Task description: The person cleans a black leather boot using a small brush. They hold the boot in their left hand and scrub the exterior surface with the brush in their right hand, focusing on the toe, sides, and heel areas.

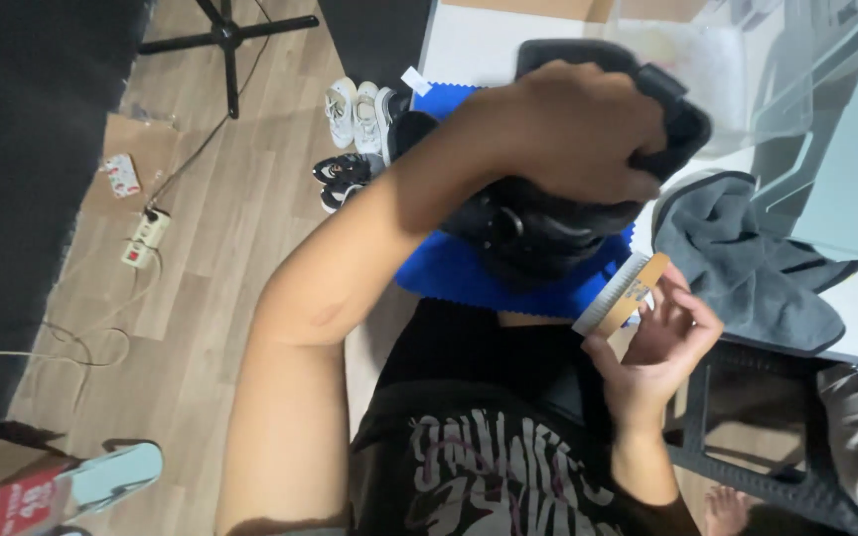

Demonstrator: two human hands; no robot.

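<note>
My left hand [573,134] grips a black shoe [538,233] from above and holds it just over a blue cloth [449,273] on the white table [469,45]. My right hand [662,342] holds a wooden brush [623,293] with pale bristles, the bristle side turned toward the shoe's lower edge. The brush sits close under the shoe; whether it touches is hidden.
A grey rag [747,263] lies crumpled to the right of the shoe. A clear plastic box [727,60] stands at the back right. On the wooden floor are pairs of shoes [355,114], a power strip [146,238] with cables, and a sandal [111,476].
</note>
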